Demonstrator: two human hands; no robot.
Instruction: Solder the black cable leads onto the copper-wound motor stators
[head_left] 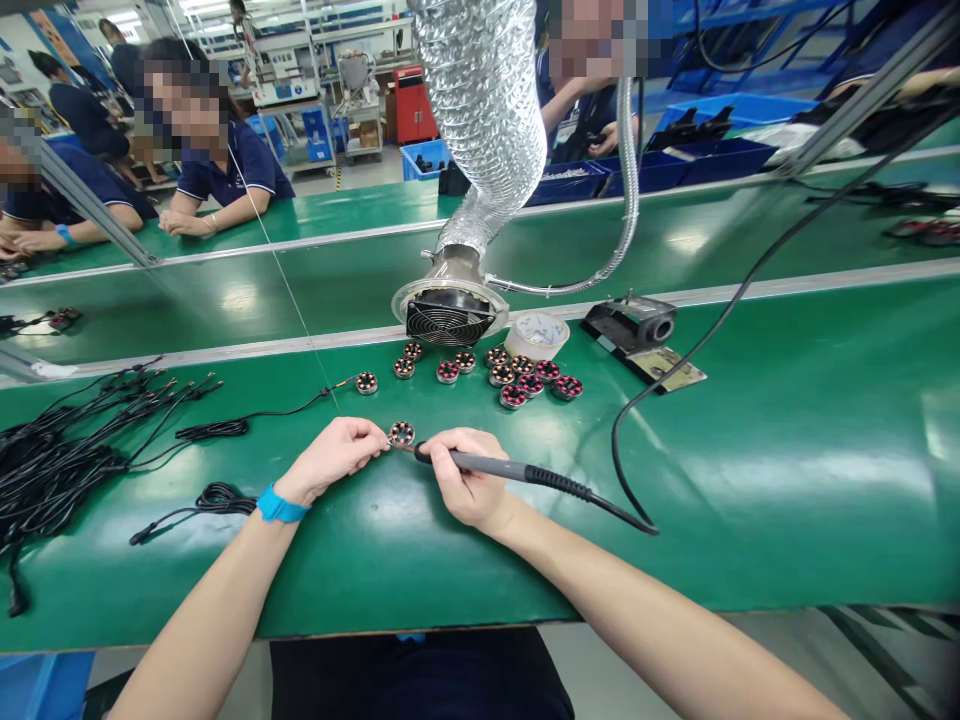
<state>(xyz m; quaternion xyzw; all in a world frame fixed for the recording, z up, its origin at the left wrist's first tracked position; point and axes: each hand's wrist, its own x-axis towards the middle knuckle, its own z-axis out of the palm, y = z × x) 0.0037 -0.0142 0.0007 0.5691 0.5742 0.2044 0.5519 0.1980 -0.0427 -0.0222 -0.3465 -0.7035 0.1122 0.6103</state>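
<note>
My right hand [469, 475] grips a soldering iron [487, 465] like a pen, its tip at a small round motor stator [402, 433] with copper windings on the green bench. My left hand [341, 460], wearing a blue wristband [281, 505], is closed in a pinch at the stator's left side. A thin strand of solder wire [281, 265] runs down from above to this hand; its end between the fingertips is too small to see. Just behind, another stator [366, 382] lies at the end of a black cable [277, 412].
More stators [529, 384] sit behind my hands, beside a tape roll [538, 335]. A fan-fronted fume duct [450, 318] hangs above them. An iron stand [637, 325] is at right, black cables [67, 460] at left. The iron's cord [619, 430] loops right. Co-workers [225, 170] sit opposite.
</note>
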